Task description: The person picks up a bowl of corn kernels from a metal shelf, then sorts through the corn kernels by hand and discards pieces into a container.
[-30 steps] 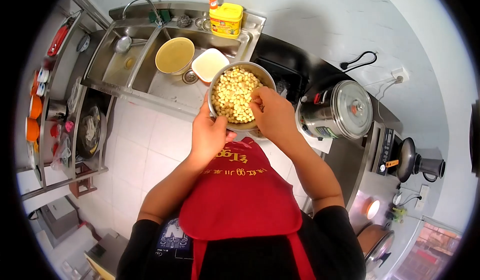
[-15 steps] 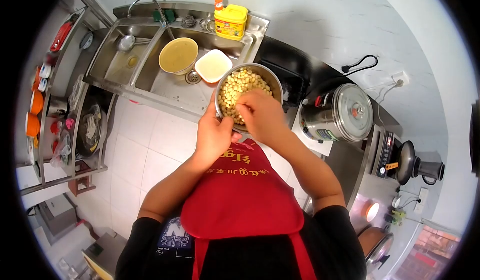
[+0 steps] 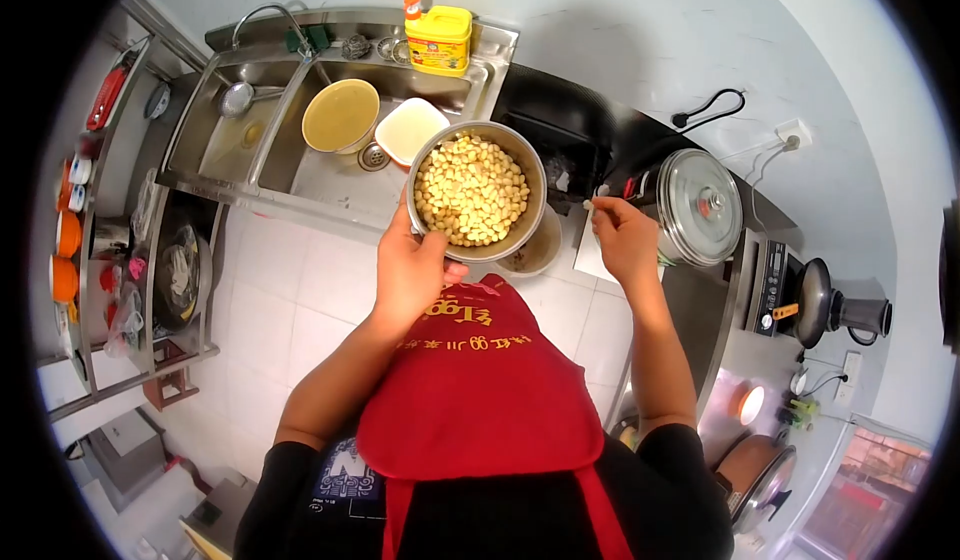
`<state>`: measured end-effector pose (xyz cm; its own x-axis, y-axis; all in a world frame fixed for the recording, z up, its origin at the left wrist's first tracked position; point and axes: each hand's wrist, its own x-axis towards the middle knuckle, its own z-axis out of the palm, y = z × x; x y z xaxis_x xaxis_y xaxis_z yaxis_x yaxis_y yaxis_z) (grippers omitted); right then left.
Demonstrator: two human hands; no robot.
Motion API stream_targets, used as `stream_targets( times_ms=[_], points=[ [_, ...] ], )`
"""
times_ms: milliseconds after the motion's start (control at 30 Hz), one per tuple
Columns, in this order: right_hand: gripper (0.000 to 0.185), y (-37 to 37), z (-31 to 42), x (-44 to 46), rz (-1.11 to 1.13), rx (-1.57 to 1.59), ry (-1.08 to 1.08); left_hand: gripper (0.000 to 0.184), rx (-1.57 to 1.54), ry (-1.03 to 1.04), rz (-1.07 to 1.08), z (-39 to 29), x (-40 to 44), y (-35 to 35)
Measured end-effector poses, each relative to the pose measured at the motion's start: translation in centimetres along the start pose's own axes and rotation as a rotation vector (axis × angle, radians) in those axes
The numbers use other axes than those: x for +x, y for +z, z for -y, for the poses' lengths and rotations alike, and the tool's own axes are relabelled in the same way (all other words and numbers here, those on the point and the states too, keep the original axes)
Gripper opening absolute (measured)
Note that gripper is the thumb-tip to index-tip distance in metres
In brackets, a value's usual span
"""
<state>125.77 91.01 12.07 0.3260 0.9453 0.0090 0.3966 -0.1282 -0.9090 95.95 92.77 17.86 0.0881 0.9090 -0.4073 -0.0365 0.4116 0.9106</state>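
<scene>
Seeds (image 3: 475, 185), pale yellow, nearly fill the metal bowl (image 3: 538, 195) just ahead of the left hand (image 3: 412, 270), which clasps its near side, thumb over the rim. The right hand (image 3: 627, 245), apart from the bowl, pinches what looks like a small pale bit (image 3: 588, 205), too tiny to identify. Between the hands, lower down, sits another container (image 3: 542, 247); beyond the left hand, a white dish (image 3: 410, 132). Keeping the bowl level and the pinch light should avoid spilling or crushing seeds.
</scene>
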Motion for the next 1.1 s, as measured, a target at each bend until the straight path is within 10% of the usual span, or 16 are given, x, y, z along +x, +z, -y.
stream_targets(
  times_ms=[67, 300, 600, 1100],
  points=[
    [0.014, -0.4, -1.4, 0.6, -0.122, -0.518, -0.479, 0.065, -0.001, -0.005, 0.016, 0.1, 0.1, 0.0],
    [0.018, 2.6, 8.4, -1.2, -0.057, -0.182, -0.335, 0.067, 0.004, 0.011, 0.021, 0.0, -0.1, 0.4],
    [0.017, 8.7, 10.2, 1.2, 0.201, -0.866, -0.327, 0.073, 0.004, 0.046, 0.021, 0.6, -0.5, 0.5],
    [0.009, 7.4, 11.2, 0.6, 0.213, -0.151, -0.323, 0.074, -0.017, 0.061, 0.026, 0.8, -0.6, -0.1]
  ],
)
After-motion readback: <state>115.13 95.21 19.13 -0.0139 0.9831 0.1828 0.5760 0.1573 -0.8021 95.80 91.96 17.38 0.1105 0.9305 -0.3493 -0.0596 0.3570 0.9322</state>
